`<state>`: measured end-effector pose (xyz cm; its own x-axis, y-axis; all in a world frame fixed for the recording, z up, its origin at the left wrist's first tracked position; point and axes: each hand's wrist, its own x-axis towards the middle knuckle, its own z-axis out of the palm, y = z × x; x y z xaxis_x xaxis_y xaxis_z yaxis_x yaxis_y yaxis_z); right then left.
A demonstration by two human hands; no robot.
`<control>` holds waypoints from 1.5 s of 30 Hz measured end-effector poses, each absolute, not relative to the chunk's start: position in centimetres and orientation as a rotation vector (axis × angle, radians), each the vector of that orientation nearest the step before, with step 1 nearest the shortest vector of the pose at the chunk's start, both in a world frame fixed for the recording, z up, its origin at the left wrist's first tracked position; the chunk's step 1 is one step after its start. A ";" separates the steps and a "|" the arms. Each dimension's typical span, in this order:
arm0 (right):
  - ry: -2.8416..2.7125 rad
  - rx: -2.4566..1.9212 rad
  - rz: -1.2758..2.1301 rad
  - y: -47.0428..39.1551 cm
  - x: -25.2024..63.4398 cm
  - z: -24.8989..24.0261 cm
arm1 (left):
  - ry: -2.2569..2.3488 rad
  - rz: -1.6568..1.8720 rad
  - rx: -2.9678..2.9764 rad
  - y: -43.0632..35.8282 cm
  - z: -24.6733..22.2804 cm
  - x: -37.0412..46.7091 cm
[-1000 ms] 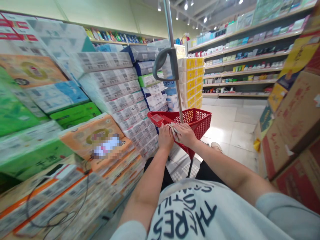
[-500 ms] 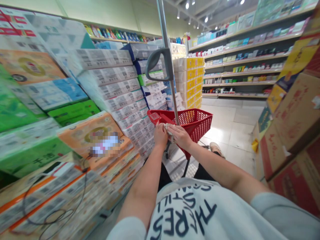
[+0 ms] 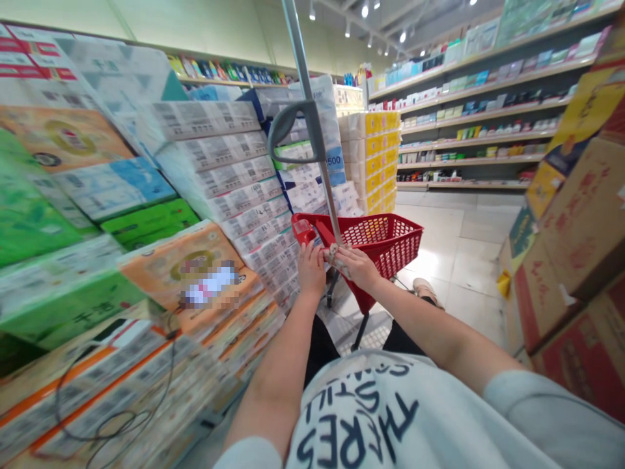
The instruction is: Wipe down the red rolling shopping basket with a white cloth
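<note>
A red shopping cart [image 3: 398, 251] with a perforated basket stands just ahead of me. My left hand [image 3: 311, 268] is wrapped round the left part of its red handle. To the right of it, my right hand [image 3: 356, 266] is closed on a pale, crumpled cloth [image 3: 336, 254] pressed against the handle. A metal pole [image 3: 330, 198] with a grey loop grip [image 3: 295, 133] rises behind my hands. The pole's lower end is hidden behind the handle and hands.
Stacked tissue packs [image 3: 234, 176] line the left side, with a lit phone [image 3: 212, 286] and a black cable [image 3: 114, 423] on them. Cardboard boxes [image 3: 576, 221] are piled at the right. Stocked shelves [image 3: 488, 120] stand beyond the tiled floor [image 3: 476, 260].
The pole and its loop have shifted left in view. My left hand has moved a little apart from my right hand, along the handle. The cart sits slightly further right.
</note>
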<state>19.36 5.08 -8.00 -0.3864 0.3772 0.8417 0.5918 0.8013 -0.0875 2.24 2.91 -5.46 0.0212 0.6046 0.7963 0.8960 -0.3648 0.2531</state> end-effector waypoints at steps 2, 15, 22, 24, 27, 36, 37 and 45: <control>-2.008 -0.726 -0.272 5.3 19.3 -7.9 | -1.537 -1.258 -1.989 2.9 -5.4 2.2; -2.021 -0.631 -0.285 6.3 19.6 -7.4 | -1.529 -1.222 -2.011 2.9 -5.0 2.8; -2.026 -0.556 -0.257 5.8 18.8 -6.6 | -1.499 -1.182 -2.066 3.0 -4.9 2.5; -2.012 -0.577 -0.266 5.7 19.3 -7.2 | -1.489 -1.181 -2.081 3.0 -4.8 2.4; -2.093 -0.588 -0.327 6.1 20.4 -6.3 | -1.480 -1.204 -2.075 3.0 -4.7 2.3; -2.083 -0.557 -0.676 9.0 21.6 8.7 | -1.464 -1.286 -2.005 2.8 -5.3 2.1; -2.074 -0.553 -0.684 9.2 21.6 9.0 | -1.467 -1.292 -1.997 2.9 -5.3 2.1; -2.149 -0.420 -0.604 9.5 22.1 -1.3 | -1.474 -1.295 -1.973 3.3 -5.7 2.2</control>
<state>22.12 9.47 -1.35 -0.5888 0.0845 0.8038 0.4910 0.8273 0.2728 2.25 3.27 -5.70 0.0377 0.5636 0.8252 0.8908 -0.3931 0.2278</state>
